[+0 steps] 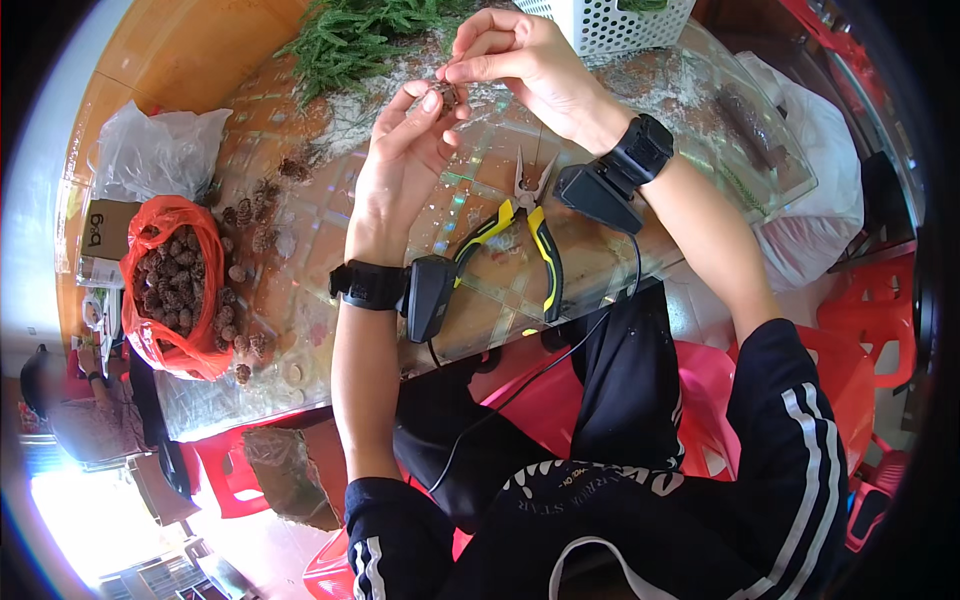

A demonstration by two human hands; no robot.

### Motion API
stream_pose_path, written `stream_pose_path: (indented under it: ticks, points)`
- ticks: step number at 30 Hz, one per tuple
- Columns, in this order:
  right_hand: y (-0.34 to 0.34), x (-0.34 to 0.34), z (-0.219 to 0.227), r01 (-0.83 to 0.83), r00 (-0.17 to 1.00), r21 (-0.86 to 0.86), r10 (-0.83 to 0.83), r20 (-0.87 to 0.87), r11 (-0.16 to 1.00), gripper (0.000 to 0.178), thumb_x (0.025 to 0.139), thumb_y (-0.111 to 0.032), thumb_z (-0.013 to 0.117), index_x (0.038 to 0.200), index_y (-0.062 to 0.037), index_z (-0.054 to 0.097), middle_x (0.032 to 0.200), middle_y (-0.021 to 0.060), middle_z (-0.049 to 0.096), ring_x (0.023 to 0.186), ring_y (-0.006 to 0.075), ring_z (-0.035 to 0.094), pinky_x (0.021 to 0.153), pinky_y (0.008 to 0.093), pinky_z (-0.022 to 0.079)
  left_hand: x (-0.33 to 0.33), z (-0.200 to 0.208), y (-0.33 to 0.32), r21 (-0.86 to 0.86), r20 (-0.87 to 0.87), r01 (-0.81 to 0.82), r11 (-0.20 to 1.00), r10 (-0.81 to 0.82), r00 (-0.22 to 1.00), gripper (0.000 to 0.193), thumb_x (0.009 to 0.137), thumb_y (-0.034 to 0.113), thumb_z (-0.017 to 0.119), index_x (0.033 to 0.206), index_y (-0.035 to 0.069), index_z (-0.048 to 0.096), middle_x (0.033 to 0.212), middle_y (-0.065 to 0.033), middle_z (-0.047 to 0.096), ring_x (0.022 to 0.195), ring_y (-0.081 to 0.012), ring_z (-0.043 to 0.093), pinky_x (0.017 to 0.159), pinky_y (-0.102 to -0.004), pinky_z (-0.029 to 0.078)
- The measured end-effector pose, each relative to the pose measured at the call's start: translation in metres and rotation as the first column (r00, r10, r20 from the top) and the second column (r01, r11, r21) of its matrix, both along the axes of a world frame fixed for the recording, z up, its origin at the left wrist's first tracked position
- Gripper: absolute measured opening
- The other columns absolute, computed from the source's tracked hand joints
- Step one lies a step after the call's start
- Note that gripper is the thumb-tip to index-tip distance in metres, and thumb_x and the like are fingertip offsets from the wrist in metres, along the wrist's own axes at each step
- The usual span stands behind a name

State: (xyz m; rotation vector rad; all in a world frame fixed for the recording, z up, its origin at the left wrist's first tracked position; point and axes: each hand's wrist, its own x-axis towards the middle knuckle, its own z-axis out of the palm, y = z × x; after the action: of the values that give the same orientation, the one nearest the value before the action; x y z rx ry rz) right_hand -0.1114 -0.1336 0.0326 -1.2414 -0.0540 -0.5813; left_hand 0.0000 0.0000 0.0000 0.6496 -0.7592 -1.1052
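Observation:
Over the far side of the table, my left hand is closed around a small brown pine cone, held between thumb and fingers. Right beside it, the thumb and fingertips of my right hand are pinched together, close to the cone's top. What that pinch holds is too small to make out. Long-nose pliers with yellow and black handles lie on the table below my hands, jaws apart and pointing away from me.
A red plastic bag full of pine cones sits at the left, loose cones beside it. Green sprigs and a white perforated basket stand far back. Black devices are strapped to my wrists, with cables. Another person is at far left.

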Motion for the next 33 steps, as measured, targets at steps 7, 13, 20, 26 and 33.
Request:
stream_pose_path:
  ticks: [7, 13, 20, 26, 33]
  points:
    - [0.010, -0.003, 0.004, 0.028, 0.998, 0.078, -0.032, 0.047, 0.997, 0.012, 0.072, 0.006, 0.063, 0.080, 0.0009, 0.055, 0.075, 0.0102, 0.061, 0.072, 0.0159, 0.061, 0.065, 0.0253, 0.049, -0.004, 0.008, 0.001, -0.005, -0.110, 0.000, 1.000, -0.001, 0.994, 0.008, 0.084, 0.007, 0.055, 0.091, 0.006, 0.051, 0.093, -0.0100, 0.058, 0.082, -0.0155, 0.056, 0.064, -0.0203, 0.047]
    - [0.019, -0.002, 0.000, 0.131, 0.990, 0.116, -0.137, 0.041, 0.985, 0.012, 0.072, 0.005, 0.063, 0.080, 0.0008, 0.054, 0.073, 0.0093, 0.060, 0.069, 0.0153, 0.060, 0.065, 0.0243, 0.048, -0.016, 0.014, -0.002, -0.043, 0.304, -0.365, 0.930, 0.360, 0.882, 0.012, 0.079, 0.002, 0.060, 0.086, 0.004, 0.050, 0.089, -0.0093, 0.059, 0.071, -0.0152, 0.058, 0.059, -0.0213, 0.049]
    - [0.016, 0.003, -0.021, 0.190, 0.974, 0.118, -0.202, 0.100, 0.975, 0.016, 0.078, 0.004, 0.055, 0.093, 0.0013, 0.052, 0.085, 0.0143, 0.063, 0.085, 0.0217, 0.062, 0.086, 0.0291, 0.043, -0.038, 0.028, 0.000, -0.567, 0.808, -0.551, 0.613, 0.544, -0.226, 0.022, 0.073, -0.001, 0.066, 0.085, 0.002, 0.048, 0.088, -0.0080, 0.060, 0.061, -0.0143, 0.058, 0.050, -0.0234, 0.050]
    - [0.014, 0.002, -0.012, 0.131, 0.987, 0.176, -0.145, 0.066, 0.976, 0.013, 0.074, 0.004, 0.061, 0.083, 0.0002, 0.053, 0.076, 0.0102, 0.061, 0.073, 0.0165, 0.059, 0.070, 0.0261, 0.047, -0.026, 0.023, -0.002, -0.105, 0.593, -0.578, 0.809, 0.517, 0.617, 0.014, 0.083, 0.011, 0.056, 0.092, 0.001, 0.052, 0.088, -0.0072, 0.059, 0.065, -0.0127, 0.057, 0.050, -0.0250, 0.049]
    - [0.018, -0.008, 0.011, 0.030, 0.999, 0.080, -0.028, -0.033, 0.996, 0.013, 0.073, 0.003, 0.062, 0.081, -0.0016, 0.053, 0.075, 0.0081, 0.059, 0.068, 0.0151, 0.057, 0.063, 0.0254, 0.047, -0.013, 0.016, 0.002, 0.077, 0.137, -0.220, 0.972, 0.208, 0.969, 0.023, 0.088, 0.019, 0.048, 0.097, -0.001, 0.053, 0.088, -0.0064, 0.058, 0.065, -0.0124, 0.056, 0.049, -0.0259, 0.048]
